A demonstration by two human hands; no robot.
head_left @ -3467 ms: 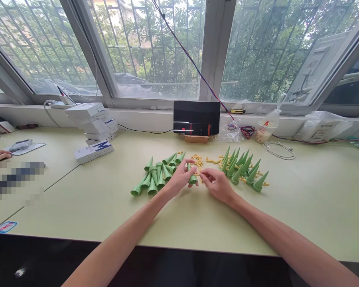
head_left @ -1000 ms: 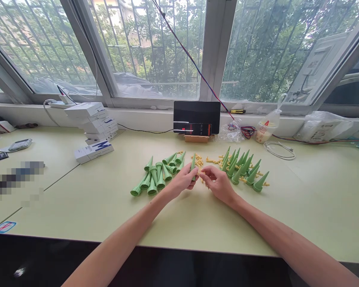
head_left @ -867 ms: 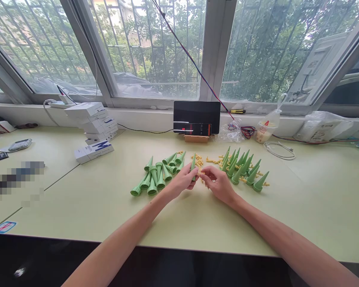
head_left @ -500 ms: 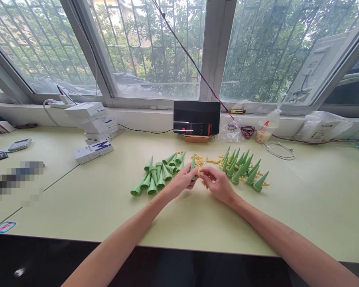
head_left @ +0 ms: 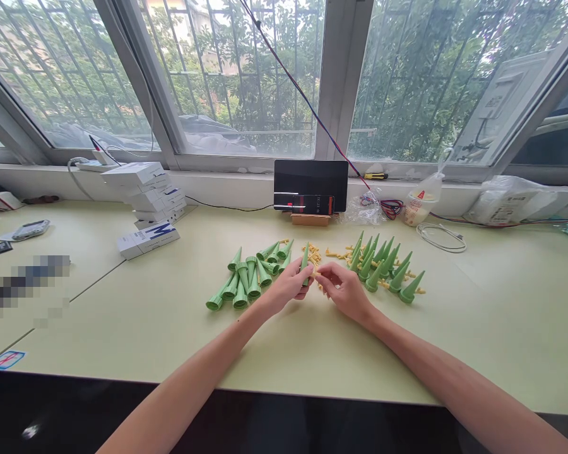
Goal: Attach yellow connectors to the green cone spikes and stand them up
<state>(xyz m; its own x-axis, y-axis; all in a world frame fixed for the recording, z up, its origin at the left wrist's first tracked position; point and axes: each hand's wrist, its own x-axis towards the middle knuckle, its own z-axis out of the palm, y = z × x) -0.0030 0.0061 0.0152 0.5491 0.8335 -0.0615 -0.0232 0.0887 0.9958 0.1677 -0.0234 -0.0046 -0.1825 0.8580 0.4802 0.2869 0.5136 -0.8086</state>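
My left hand (head_left: 291, 284) is closed around a green plastic cone (head_left: 305, 257), its tip pointing up. My right hand (head_left: 341, 287) pinches a small yellow piece (head_left: 315, 274) against the side of that cone; how deep it sits I cannot tell. Left of my hands lies a heap of green cones (head_left: 253, 287), tipped over with hollow ends showing. To the right, several green cones (head_left: 411, 287) stand on their wide ends, some with yellow pieces sticking out near the base. Loose yellow pieces (head_left: 313, 252) lie just behind my hands.
A dark tablet (head_left: 311, 183) leans on a brown stand at the back. White boxes (head_left: 149, 239) are stacked at the left. A bagged cup (head_left: 419, 205), a coiled white cable (head_left: 441, 238) and clear plastic packaging (head_left: 511, 200) lie at the back right. The table's front edge (head_left: 312, 397) runs below my arms.
Hardly anything differs. My right fingers have shifted very slightly at the yellow piece, and my left hand keeps the cone in the same place.
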